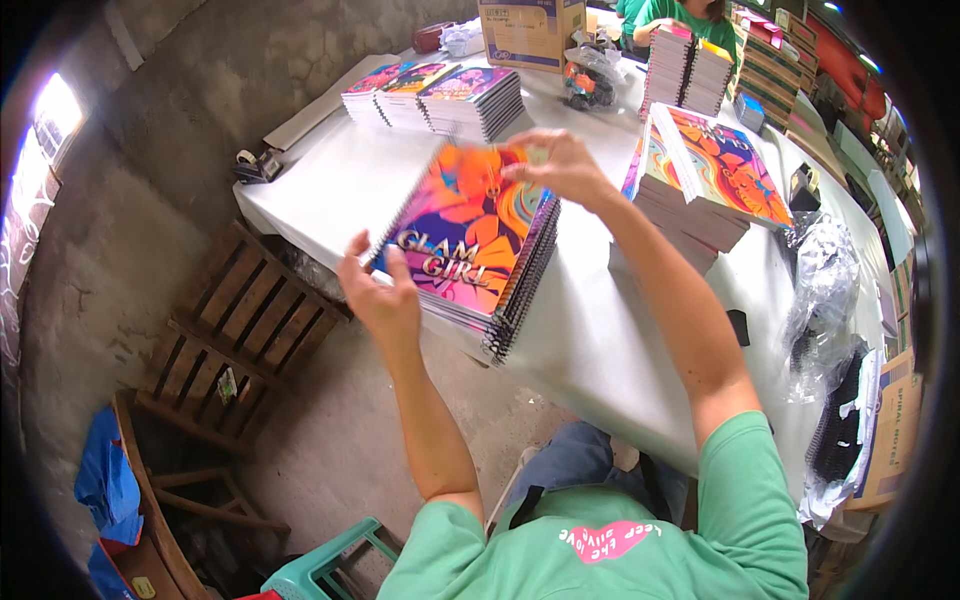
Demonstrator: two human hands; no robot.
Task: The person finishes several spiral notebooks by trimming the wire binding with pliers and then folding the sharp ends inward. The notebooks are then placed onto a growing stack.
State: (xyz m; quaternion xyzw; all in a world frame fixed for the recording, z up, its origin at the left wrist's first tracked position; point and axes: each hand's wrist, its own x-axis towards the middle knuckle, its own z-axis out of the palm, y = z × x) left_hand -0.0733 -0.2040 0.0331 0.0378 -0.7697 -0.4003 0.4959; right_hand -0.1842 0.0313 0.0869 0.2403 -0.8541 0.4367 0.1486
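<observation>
A spiral notebook (463, 215) with a bright floral cover lies on or just over a stack of notebooks (522, 277) near the table's front edge. Its own coil runs along the left side, while black coils of the stack show on the right. My left hand (383, 300) grips the near left corner, thumb on the cover and fingers at the edge. At the far right corner, my right hand (563, 172) pinches the same notebook. The far edge is slightly blurred; whether it touches the stack there I cannot tell.
A taller notebook pile (700, 205) stands to the right. Several stacks (470, 95) sit at the back left, near a cardboard box (530, 32). Tape dispenser (258, 166) at the left corner; plastic wrap (825, 270) at right. Another person (690, 15) is across the table.
</observation>
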